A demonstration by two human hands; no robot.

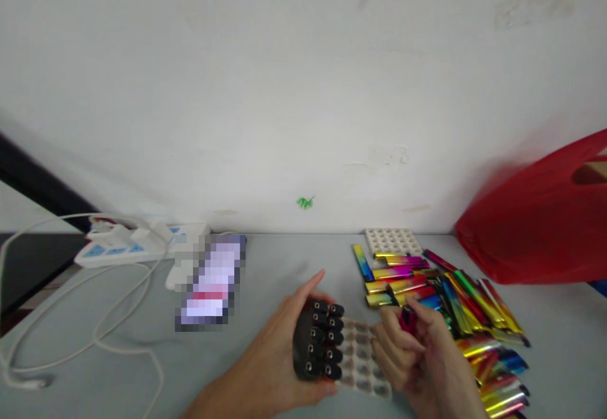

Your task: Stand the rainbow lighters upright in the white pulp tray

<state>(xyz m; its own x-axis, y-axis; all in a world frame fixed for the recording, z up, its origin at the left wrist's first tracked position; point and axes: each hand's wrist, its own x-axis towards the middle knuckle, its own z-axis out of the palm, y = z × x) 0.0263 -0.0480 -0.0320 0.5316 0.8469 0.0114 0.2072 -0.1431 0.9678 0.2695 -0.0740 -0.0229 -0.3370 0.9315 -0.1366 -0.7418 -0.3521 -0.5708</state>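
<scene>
Near the bottom centre, my left hand (279, 356) is wrapped round a white grid tray (363, 359) at its left side. Two columns of black-ended tubes (325, 341) stand in the tray's left part; the grid holes to their right show no tubes. Just right of the tray, my right hand (417, 356) is closed on a small tube with a dark pink end (408, 319), and its curled fingers overlap the tray's right edge. Beyond and beside this hand lies a pile of shiny multicoloured tubes (467, 302).
A second white grid tray (392, 241) lies against the wall. A red bag (540, 217) stands at the right. On the left are a phone (213, 280), a white power strip (123, 248) and looping white cables (128, 352) on the grey table (265, 267).
</scene>
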